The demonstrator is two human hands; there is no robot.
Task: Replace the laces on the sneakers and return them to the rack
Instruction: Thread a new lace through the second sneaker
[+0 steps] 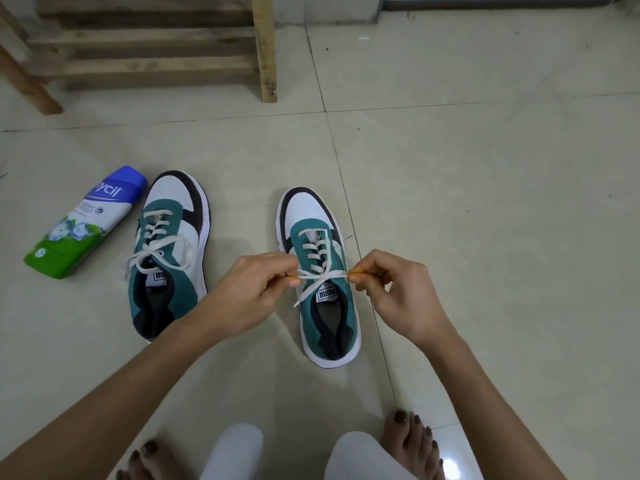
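Two teal, white and black sneakers stand on the tiled floor, toes pointing away from me. The left sneaker [169, 251] has its white lace tied in a loose bow. Over the right sneaker [320, 271], my left hand [259, 289] and my right hand [398, 292] each pinch one side of its white lace [322, 277]. The lace is stretched taut between them across the top eyelets, with a knot at the middle. One loose lace end hangs down over the tongue.
A wooden slatted rack [149, 50] stands at the back left. A blue, white and green powder bottle [86, 223] lies on the floor left of the left sneaker. My bare feet [412, 441] and white trouser knees are at the bottom edge.
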